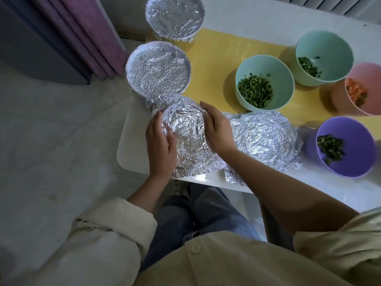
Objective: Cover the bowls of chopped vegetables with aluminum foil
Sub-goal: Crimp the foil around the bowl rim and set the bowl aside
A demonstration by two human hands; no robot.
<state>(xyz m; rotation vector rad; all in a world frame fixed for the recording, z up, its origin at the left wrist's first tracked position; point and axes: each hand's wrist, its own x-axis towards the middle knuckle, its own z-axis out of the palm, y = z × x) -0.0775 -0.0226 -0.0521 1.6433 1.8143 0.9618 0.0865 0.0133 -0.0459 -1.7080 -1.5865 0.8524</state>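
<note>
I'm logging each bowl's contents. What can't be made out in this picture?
Head view:
Wrapped bowl between left hand and right hand: contents hidden by its foil.
Far covered bowl and near covered bowl: contents hidden by foil.
Foil mound: whether a bowl sits beneath, cannot tell.
Pink bowl: cut off by the right edge.

One head-worn wide-angle view looks steeply down, close over the white table point(340, 190) edge.

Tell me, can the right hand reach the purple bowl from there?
Probably yes. The right hand rests on the foil-wrapped bowl, and only a crumpled foil heap lies between it and the purple bowl; that looks low enough to pass over.
</note>
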